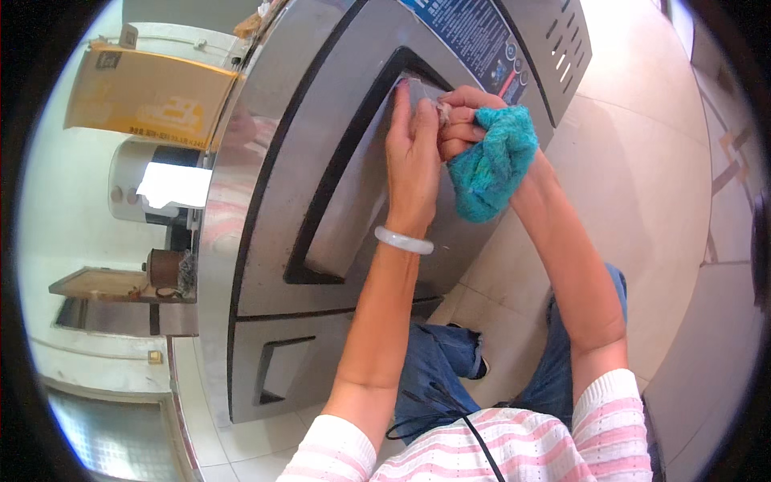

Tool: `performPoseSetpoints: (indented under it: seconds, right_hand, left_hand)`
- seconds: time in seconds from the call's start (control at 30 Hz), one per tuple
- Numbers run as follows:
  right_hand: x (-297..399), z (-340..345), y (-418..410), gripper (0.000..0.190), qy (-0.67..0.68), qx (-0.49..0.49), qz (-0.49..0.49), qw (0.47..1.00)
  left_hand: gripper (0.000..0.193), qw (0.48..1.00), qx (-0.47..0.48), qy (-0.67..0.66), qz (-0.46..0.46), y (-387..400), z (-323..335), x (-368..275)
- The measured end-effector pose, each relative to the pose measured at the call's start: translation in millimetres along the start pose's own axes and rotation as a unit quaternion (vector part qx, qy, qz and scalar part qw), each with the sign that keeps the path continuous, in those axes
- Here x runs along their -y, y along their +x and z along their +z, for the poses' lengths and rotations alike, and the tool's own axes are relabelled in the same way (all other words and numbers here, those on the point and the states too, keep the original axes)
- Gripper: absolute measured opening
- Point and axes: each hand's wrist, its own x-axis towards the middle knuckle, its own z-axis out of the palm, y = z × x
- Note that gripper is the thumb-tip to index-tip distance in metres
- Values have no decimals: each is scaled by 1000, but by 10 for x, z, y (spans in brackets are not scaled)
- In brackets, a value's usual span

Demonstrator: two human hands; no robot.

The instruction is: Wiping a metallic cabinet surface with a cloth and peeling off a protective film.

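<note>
A stainless steel cabinet point(283, 211) with black-framed recessed panels stands before me. My left hand point(414, 144), below which a pale bangle point(403, 240) circles the wrist, pinches a small, thin, translucent piece point(420, 90) near the top of the larger black frame point(355, 141). Close against it, my right hand point(467, 120) has its fingers bent at the same piece and a small whitish scrap. A teal knitted cloth point(494, 162) is bunched in my right palm and hangs by the wrist. The fingertips partly hide what they hold.
A blue printed sticker point(467, 36) is on the cabinet front beyond my hands. To the left are a yellow cardboard box point(150, 96), a brown pot point(164, 269) and a wooden board point(99, 283). Pale floor tiles point(626, 181) lie at the right.
</note>
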Motion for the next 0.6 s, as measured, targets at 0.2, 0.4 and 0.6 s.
performPoseSetpoints:
  seconds: [0.2, 0.4, 0.6]
  right_hand:
    - [-18, 62, -22, 11, -73, -40, -17, 996]
    - [-8, 52, -51, 12, -39, -37, -14, 998]
    - [-26, -7, -37, 12, -62, -43, -12, 997]
  left_hand:
    - [60, 998, -13, 4, -55, 35, 102, -101]
    - [55, 998, 0, 8, -62, 23, 159, -167]
    - [55, 997, 27, -10, -75, 37, 106, -128]
